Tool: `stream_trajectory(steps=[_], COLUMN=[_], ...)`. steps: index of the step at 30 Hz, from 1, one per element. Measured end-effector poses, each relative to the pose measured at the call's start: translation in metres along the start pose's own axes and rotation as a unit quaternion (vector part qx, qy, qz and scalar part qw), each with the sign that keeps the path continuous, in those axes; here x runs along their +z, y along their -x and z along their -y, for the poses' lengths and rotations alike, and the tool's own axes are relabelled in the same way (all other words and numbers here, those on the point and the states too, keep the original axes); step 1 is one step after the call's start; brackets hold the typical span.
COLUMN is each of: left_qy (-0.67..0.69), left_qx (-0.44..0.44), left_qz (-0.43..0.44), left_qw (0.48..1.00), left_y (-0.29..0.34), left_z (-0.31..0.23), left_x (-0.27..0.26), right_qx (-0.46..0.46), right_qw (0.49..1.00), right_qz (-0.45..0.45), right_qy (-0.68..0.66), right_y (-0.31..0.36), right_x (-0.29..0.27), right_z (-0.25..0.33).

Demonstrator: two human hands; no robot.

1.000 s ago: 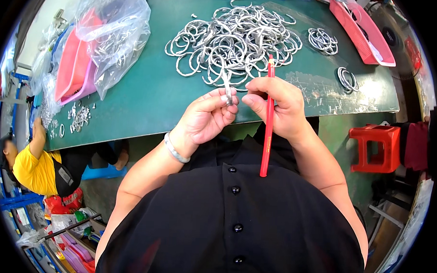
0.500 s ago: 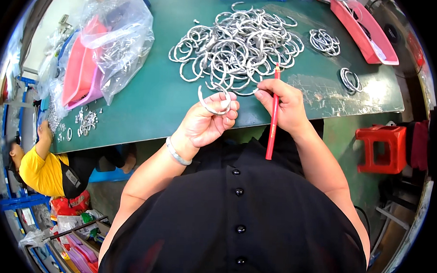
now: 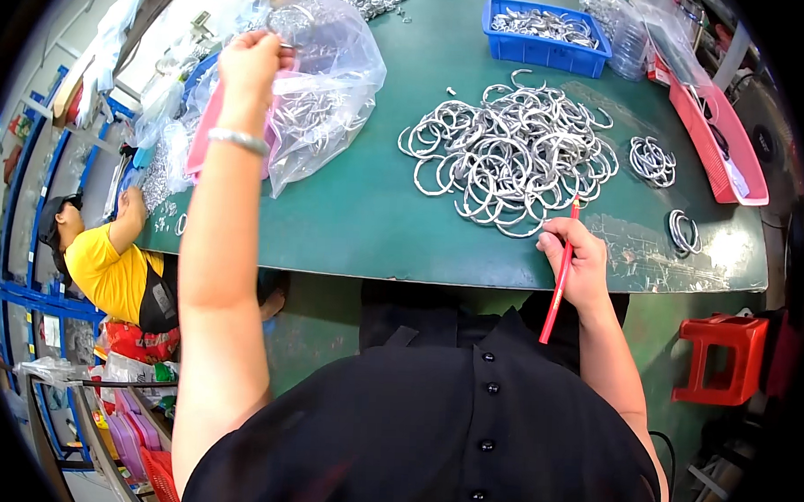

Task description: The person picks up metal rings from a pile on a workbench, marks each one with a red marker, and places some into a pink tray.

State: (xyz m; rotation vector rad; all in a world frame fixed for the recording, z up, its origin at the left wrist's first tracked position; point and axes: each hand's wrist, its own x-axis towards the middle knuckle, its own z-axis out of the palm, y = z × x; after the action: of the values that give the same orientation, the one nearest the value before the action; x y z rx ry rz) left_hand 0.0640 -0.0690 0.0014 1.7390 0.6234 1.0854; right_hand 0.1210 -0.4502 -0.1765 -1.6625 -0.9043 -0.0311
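Observation:
My left hand (image 3: pixel 252 60) is stretched out over a clear plastic bag (image 3: pixel 342 67) at the far left, its fingers closed on a silver open bangle (image 3: pixel 288 46) that shows only in part against the bag. My right hand (image 3: pixel 581 257) holds a red pencil (image 3: pixel 557 296) slanting between its fingers, tip pointing away from me. Thumb and forefinger pinch together by the near edge of a large heap of silver open bangles (image 3: pixel 511 157); whether they also grip something small, I cannot tell.
A pink tray (image 3: pixel 206 142) lies under the bag. Smaller bangle piles (image 3: pixel 653 162) sit right of the heap, near a long pink tray (image 3: pixel 720 147). A blue bin (image 3: pixel 546 52) of metal pieces stands behind. A person in a yellow shirt (image 3: pixel 109 258) works at left; a red stool (image 3: pixel 721 359) stands right.
My left hand has moved from in front of me far out to the left, carrying the bangle to the bag. The right hand still holds the pencil. The view has shifted left.

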Motion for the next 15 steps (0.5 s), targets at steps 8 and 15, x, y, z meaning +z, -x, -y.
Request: stream_trajectory(steps=[8,15], left_qy=[-0.165,-0.293], left_qx=[0.060,0.259], left_qz=[-0.083,0.261], left_qw=[0.981,0.883], left_y=[-0.020,0.088], left_z=[0.026,0.052], left_x=[-0.017,0.053], right_qx=[0.007,0.007], right_qw=[1.000,1.000], right_qz=[0.002,0.004], right_qy=[-0.018,-0.014], right_y=[0.000,0.002], right_x=[0.000,-0.002], right_z=[0.002,-0.002])
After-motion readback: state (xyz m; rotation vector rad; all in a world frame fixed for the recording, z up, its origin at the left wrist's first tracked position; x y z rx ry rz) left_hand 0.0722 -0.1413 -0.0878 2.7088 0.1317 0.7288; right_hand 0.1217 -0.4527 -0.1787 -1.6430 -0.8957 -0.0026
